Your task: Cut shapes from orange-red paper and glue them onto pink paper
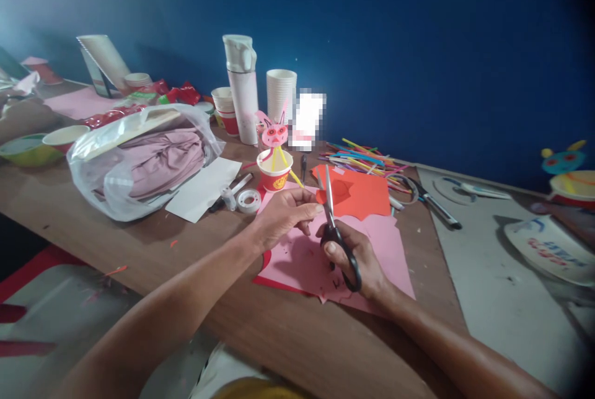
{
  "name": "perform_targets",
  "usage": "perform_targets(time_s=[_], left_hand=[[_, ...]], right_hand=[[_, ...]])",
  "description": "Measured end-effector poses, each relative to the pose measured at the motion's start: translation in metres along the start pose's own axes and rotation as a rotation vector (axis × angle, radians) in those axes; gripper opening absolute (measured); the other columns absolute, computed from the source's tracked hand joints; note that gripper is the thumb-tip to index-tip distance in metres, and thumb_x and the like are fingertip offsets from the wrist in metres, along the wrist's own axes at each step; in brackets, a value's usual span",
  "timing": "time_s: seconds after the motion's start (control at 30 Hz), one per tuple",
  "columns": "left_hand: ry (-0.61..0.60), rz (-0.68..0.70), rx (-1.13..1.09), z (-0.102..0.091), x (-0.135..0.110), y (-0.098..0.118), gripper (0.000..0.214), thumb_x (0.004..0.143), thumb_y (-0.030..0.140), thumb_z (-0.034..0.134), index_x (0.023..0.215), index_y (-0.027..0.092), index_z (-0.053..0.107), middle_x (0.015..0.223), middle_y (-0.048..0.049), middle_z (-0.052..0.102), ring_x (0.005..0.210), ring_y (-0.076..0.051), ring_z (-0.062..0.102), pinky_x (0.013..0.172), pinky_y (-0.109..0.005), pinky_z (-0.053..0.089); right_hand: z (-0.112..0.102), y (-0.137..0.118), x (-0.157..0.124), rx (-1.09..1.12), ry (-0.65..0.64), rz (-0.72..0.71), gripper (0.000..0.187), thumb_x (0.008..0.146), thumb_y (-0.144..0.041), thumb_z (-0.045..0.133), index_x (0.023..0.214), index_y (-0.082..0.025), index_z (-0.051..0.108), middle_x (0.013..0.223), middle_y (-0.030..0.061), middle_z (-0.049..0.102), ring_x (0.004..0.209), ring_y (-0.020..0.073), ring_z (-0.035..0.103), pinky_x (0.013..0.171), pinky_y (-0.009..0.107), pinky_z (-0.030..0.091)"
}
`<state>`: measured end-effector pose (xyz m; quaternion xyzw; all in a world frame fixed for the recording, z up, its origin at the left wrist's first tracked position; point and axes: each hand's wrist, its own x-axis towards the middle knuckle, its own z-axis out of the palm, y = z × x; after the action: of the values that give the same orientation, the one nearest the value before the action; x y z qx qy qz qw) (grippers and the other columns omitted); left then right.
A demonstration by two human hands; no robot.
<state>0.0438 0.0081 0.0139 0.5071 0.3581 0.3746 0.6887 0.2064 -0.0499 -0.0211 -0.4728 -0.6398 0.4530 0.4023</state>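
My right hand (357, 256) grips black-handled scissors (335, 225), blades pointing up and slightly parted. My left hand (283, 214) pinches a small red paper scrap (320, 196) right at the blades. Both hands hover over a pink paper sheet (395, 244) lying on the wooden table (195, 256). An orange-red sheet (360, 197) lies just behind the scissors. A red paper cup with a pink cat face on yellow sticks (275, 160) stands behind my left hand.
A plastic bag of mauve cloth (144, 160) fills the left. White paper (204, 188), a tape roll (248, 201), a white flask (242, 89), stacked cups (281, 94) and coloured straws (360, 157) surround the work. A grey mat (493, 275) lies right.
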Motion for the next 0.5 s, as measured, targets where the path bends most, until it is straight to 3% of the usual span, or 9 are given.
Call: perform_targets(time_s=[0.13, 0.5], left_hand=[[0.054, 0.048, -0.020, 0.0046, -0.0002, -0.0049, 0.016, 0.071, 0.026, 0.064, 0.071, 0.014, 0.054, 0.058, 0.0060, 0.051, 0.048, -0.004, 0.050, 0.050, -0.018, 0.045], [0.165, 0.042, 0.077, 0.0049, -0.0022, 0.0039, 0.011, 0.069, 0.018, 0.058, 0.061, 0.013, 0.052, 0.050, 0.0054, 0.049, 0.045, -0.004, 0.049, 0.046, -0.016, 0.041]], right_hand=[[0.0038, 0.0039, -0.0013, 0.079, -0.014, 0.010, 0.033, 0.078, -0.049, 0.055, 0.085, -0.017, 0.051, 0.062, -0.0025, 0.047, 0.051, 0.0103, 0.047, 0.046, 0.022, 0.040], [0.0038, 0.0054, -0.0029, 0.002, -0.065, -0.006, 0.035, 0.079, -0.051, 0.052, 0.087, -0.016, 0.052, 0.067, -0.0012, 0.047, 0.057, 0.0110, 0.045, 0.050, 0.022, 0.041]])
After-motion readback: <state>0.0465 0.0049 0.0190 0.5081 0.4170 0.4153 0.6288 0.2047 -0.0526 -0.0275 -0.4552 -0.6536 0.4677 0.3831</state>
